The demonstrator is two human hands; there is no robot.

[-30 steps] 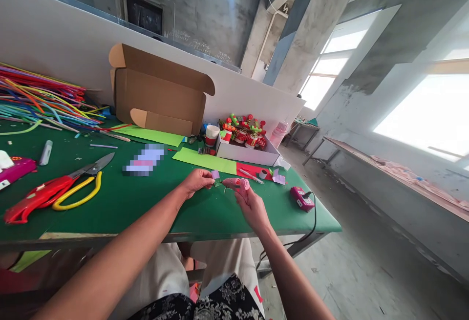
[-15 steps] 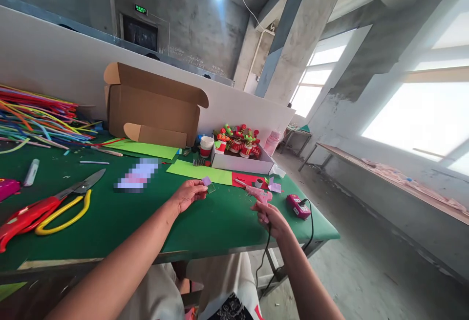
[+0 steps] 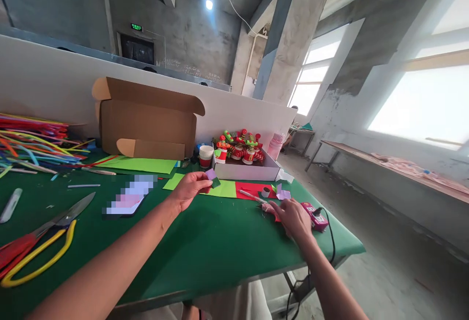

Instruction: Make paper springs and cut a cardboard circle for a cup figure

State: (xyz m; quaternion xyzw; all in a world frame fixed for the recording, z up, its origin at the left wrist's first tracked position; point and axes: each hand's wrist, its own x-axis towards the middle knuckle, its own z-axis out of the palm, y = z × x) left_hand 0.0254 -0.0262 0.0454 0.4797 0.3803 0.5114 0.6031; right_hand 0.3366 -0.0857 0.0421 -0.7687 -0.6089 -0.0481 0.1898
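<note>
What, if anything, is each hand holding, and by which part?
Left hand: small purple and green piece, by its left edge. Right hand: at the glue gun, hold unclear.

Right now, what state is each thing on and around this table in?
Cardboard box: open
White box: open, holding figures
Paper cups: stacked
Power socket: plug inserted
Ceiling lamp: lit
Green sign: lit
Shears: lying down
Purple paper: pinched in left hand
Glue gun: by right hand; gripped or released, unclear

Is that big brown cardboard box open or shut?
Open: the brown cardboard box has its lid raised, and its inside shows.
</note>
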